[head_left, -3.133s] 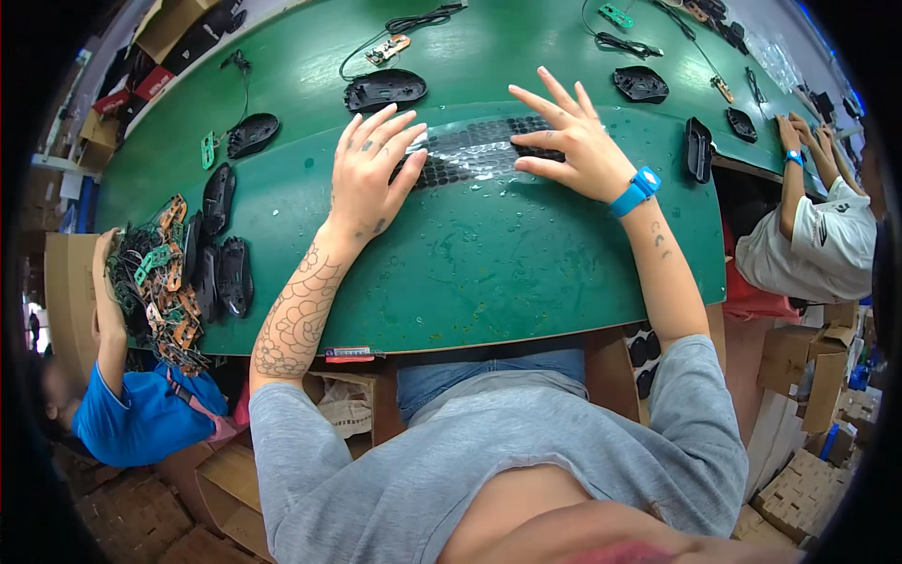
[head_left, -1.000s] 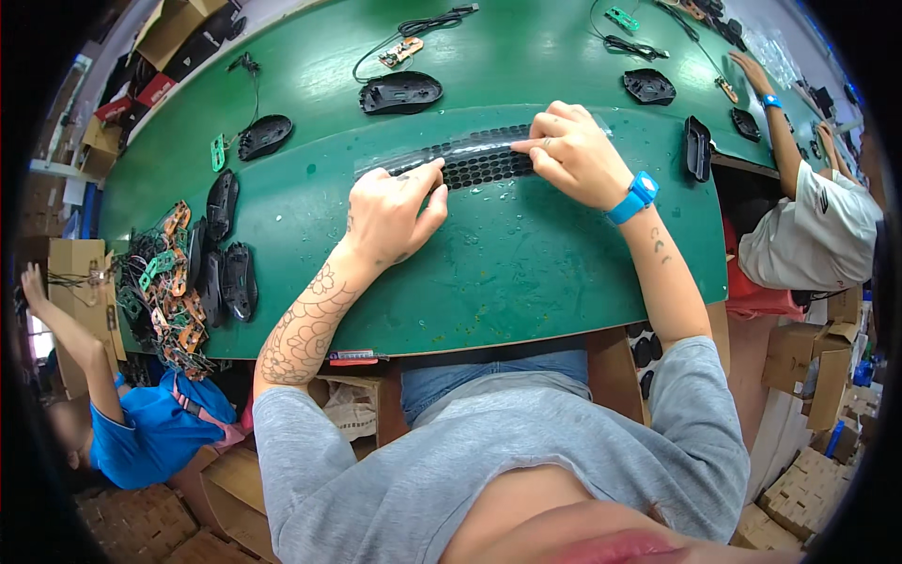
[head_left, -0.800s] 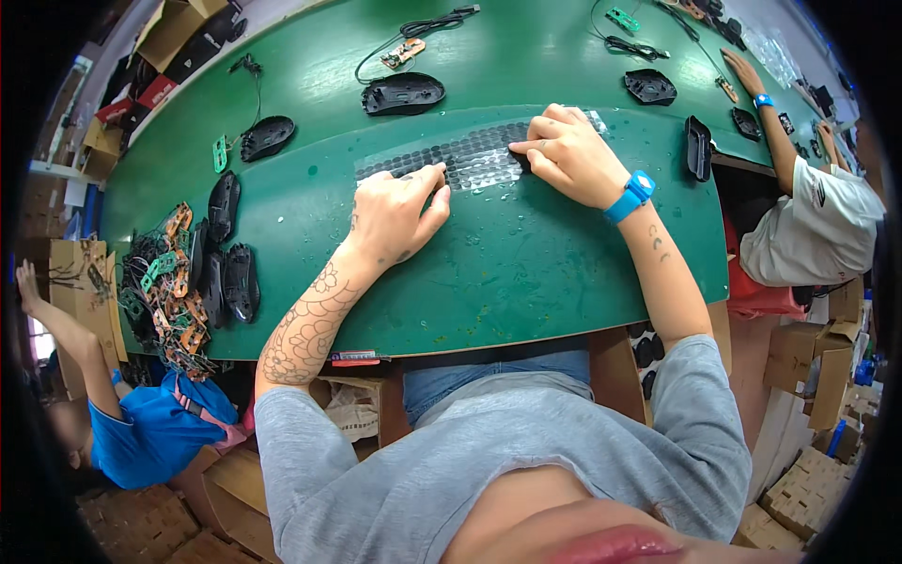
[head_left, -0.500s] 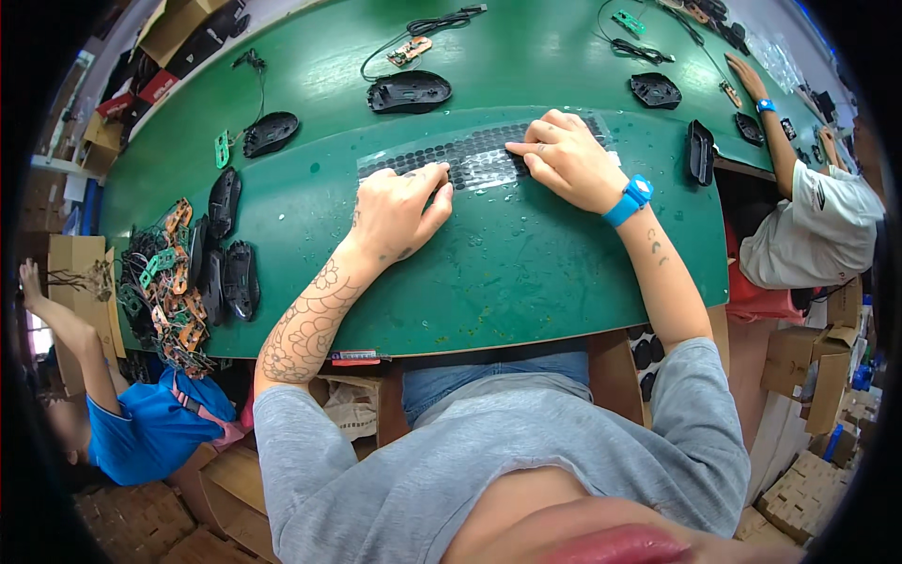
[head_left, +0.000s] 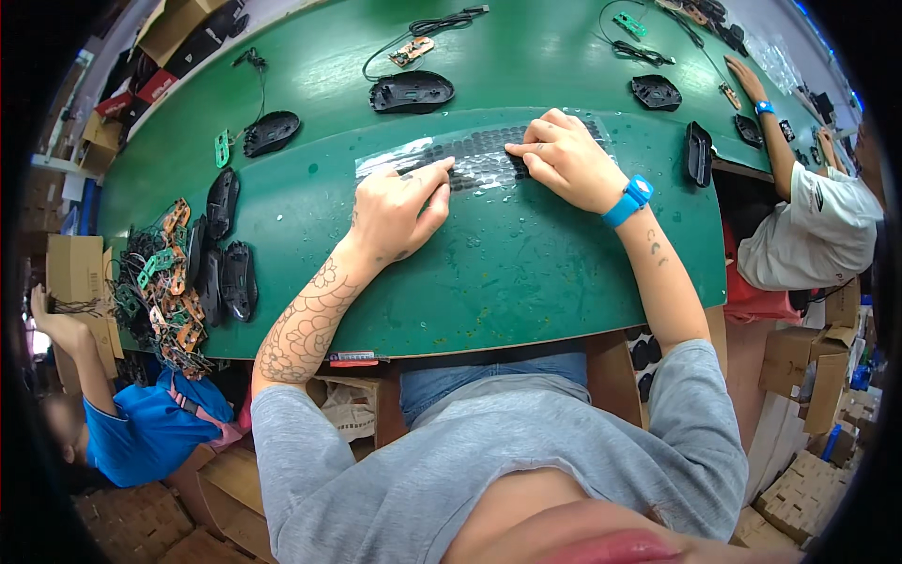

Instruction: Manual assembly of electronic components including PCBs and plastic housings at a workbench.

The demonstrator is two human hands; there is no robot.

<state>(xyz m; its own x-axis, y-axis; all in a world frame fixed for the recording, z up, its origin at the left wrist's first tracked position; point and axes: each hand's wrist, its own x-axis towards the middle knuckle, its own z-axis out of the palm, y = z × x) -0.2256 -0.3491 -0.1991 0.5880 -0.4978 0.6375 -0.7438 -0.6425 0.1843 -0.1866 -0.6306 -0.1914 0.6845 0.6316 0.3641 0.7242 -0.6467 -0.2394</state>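
Note:
A clear film sheet covered with rows of small round black pads (head_left: 484,148) lies across the green table in front of me. My left hand (head_left: 399,207) is at the sheet's near left part, its index finger stretched onto the pads and the thumb lower and apart. My right hand (head_left: 568,164), with a blue wristband, bears on the right part of the sheet, index fingertip on the pads and the other fingers curled. Both hands keep hold of the film; the undersides of the fingers are hidden. Beyond it sits a black mouse shell (head_left: 412,92).
More mouse shells (head_left: 271,133) lie around, some with cables and circuit boards (head_left: 411,51). A heap of boards and wires (head_left: 169,291) sits at the left edge, beside several black shells (head_left: 239,282). A black shell (head_left: 698,153) stands right. Co-workers sit on both sides.
Glare on the film has shifted, with a bright streak now by my left index finger. My hands stay nearly in place. The co-worker's raised hand at left has moved slightly.

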